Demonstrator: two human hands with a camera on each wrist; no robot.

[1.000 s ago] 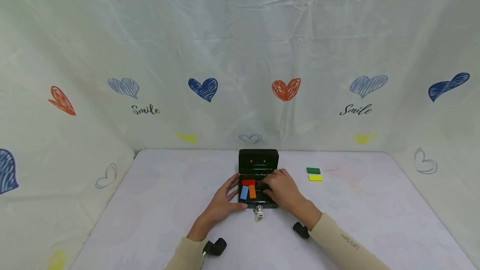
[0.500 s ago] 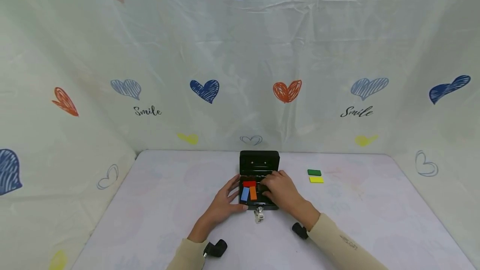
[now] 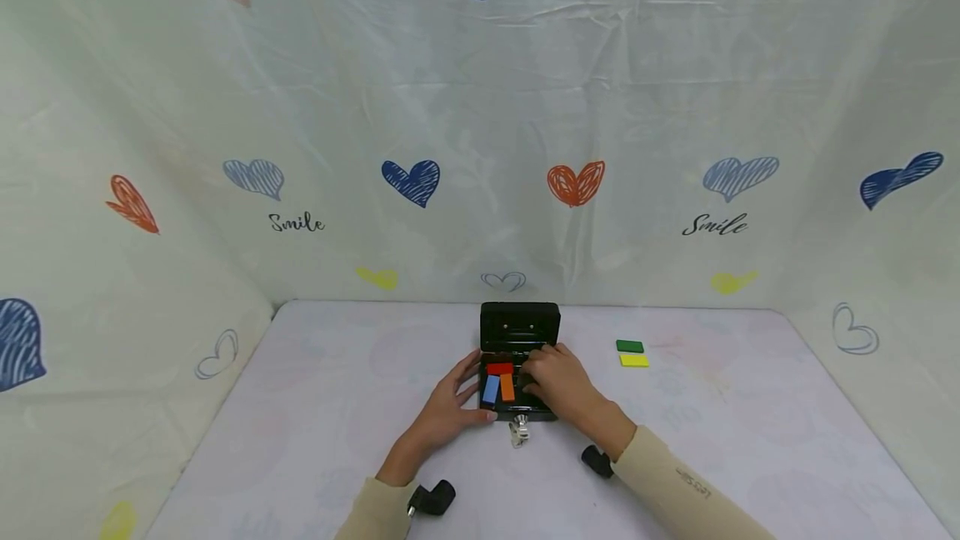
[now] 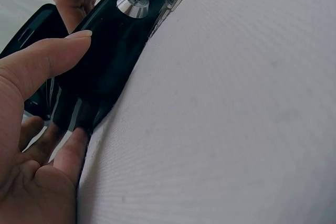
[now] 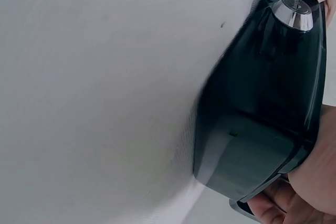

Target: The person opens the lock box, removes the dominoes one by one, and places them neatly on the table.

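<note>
Apparently, the open black box (image 3: 520,321) stood at the lower centre of the head view. The left hand (image 3: 441,415) rested, fingers extended, against its side; the right hand (image 3: 562,382) reached inside, its grasp hidden. A careless leftward push could perhaps displace the orange block (image 3: 507,387).

Head view looks down; close wrist views share the box (image 5: 257,98).

The right hand (image 3: 561,382) conceals part of the black box (image 3: 520,315). Sleeve lettering (image 3: 693,484) is illegibly small. The left wrist view crops the left hand (image 4: 26,169).
</note>
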